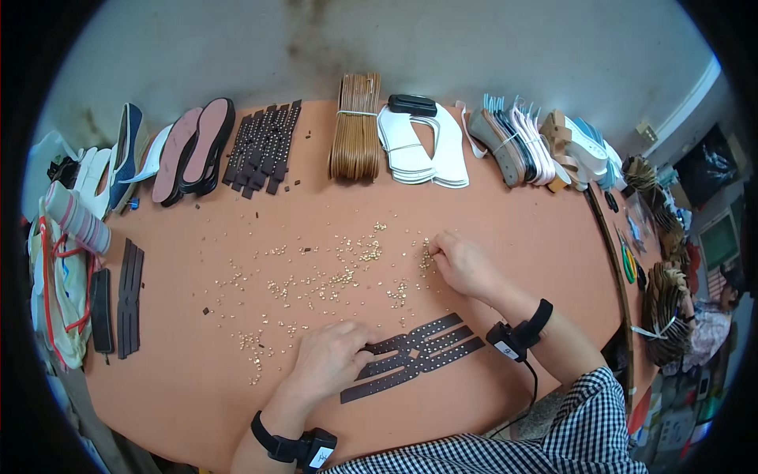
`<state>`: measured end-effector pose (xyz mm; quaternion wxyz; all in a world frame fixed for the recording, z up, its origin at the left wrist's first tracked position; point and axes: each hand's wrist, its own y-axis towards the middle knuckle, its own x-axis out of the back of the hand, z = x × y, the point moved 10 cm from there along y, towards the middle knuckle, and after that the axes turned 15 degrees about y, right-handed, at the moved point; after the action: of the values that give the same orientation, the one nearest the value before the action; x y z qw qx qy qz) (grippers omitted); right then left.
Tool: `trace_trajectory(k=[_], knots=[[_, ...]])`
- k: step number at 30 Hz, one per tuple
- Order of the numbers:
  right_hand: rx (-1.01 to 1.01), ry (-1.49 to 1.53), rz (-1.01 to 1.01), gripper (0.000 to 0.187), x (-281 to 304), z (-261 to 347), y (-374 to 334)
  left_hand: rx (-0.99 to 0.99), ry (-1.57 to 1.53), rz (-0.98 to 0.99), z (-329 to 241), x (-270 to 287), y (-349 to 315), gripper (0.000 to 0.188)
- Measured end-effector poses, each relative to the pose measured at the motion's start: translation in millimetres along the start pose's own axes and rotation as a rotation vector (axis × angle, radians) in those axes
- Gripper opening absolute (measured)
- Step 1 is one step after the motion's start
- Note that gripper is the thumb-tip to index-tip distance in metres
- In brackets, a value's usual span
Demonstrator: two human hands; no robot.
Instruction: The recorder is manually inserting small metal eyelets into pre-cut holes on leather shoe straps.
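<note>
A dark brown shoe-strap piece (412,354) with slits and rows of small studs lies flat on the table in front of me. My left hand (335,357) rests at its left end, fingers bent and closed on the strap piece's edge. Farther away, my right hand (466,265) is low over the table, thumb and fingertips pinched together beside a few gold studs (426,254). Whatever is in that pinch is too small to make out. Loose gold studs (341,278) are scattered across the table's middle, thickest between and beyond my hands.
Along the back stand studded strap pieces (263,150), pink-topped soles (204,146), a tied brown bundle (354,130), white cutouts (407,150) and tied straps (521,142). Unstudded dark straps (131,299) and a striped cup (77,217) are left. Green-handled pliers (628,262) lie right.
</note>
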<state>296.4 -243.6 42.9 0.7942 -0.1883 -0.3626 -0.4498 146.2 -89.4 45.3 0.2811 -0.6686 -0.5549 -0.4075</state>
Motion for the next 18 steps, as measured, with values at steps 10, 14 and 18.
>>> trace_trajectory(k=[10, 14, 18], knots=[[-0.022, -0.022, 0.01, 0.01, -4, 0, 2, 0.001, 0.008, 0.0, 1, -2, 0, 0.019], [0.035, -0.139, 0.003, 0.013, -6, 7, 6, 0.018, -0.005, 0.031, 0, -1, 0, 0.017], [0.017, -0.274, 0.075, 0.017, -10, 1, 15, 0.036, -0.01, 0.073, 1, -6, 2, 0.017]])
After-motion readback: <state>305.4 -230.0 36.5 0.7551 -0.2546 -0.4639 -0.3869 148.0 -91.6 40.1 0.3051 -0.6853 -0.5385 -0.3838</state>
